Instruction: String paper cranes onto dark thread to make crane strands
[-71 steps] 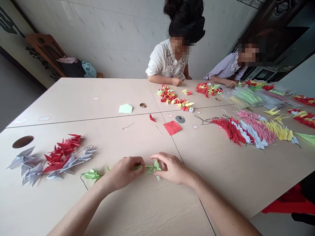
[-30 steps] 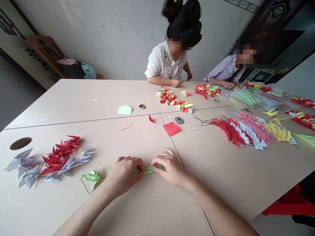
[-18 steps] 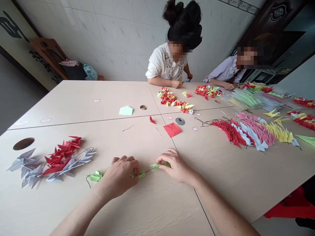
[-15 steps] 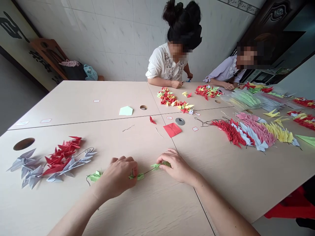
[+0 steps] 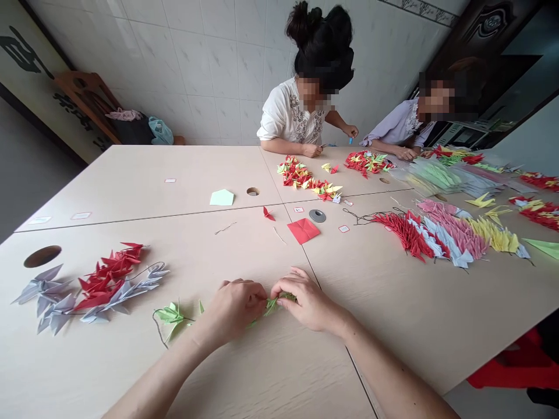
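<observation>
Hands: left hand (image 5: 236, 307) and right hand (image 5: 309, 302) pinch green cranes (image 5: 274, 303) on thread (image 5: 159, 333).
Risk: hard tugging could tear paper or snap thread.

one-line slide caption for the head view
Left hand and right hand pinch a green paper crane near strung red and grey cranes on the table.

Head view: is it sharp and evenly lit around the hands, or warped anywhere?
Head view: soft, even light, no glare on the table; left hand, right hand and the green paper cranes between them look sharp; the wide lens bows the table edges and wall tiles; the doorway at top right is dark.
</observation>
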The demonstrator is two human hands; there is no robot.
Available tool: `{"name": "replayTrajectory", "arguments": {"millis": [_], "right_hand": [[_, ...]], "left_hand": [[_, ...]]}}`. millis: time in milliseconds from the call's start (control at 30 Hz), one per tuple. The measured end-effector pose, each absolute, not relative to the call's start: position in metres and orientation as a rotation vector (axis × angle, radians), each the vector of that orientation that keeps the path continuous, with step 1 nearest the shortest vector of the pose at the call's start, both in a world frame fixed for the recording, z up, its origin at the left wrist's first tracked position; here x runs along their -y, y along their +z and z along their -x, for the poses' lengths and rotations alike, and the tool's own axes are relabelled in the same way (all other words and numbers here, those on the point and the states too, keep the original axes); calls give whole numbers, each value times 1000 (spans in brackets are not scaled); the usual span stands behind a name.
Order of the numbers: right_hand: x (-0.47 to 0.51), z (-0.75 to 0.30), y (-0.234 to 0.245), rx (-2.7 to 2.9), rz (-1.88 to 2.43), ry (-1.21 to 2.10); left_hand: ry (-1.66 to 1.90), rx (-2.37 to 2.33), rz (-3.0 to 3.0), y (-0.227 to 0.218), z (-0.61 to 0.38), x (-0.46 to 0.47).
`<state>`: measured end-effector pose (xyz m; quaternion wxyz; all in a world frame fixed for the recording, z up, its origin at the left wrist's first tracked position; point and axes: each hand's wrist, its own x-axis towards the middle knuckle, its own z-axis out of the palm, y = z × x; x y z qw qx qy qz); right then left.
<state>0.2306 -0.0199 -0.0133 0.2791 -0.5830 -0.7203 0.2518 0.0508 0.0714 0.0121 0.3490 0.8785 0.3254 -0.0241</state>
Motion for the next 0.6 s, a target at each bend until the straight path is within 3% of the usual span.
{"name": "replayTrajectory", "arguments": {"millis": [200,400,600], "right_hand": [[22,-224,-6,1678,1589,294],[30,-209,2,1540,1756,839],[27,-212,-2,1496,1762,848]], "left_hand": [[87,-929,-2031,11,-55,-71],[138,-997,-1877,8,-54,-74],[174,-921,-1766,3,-50,-78]]}}
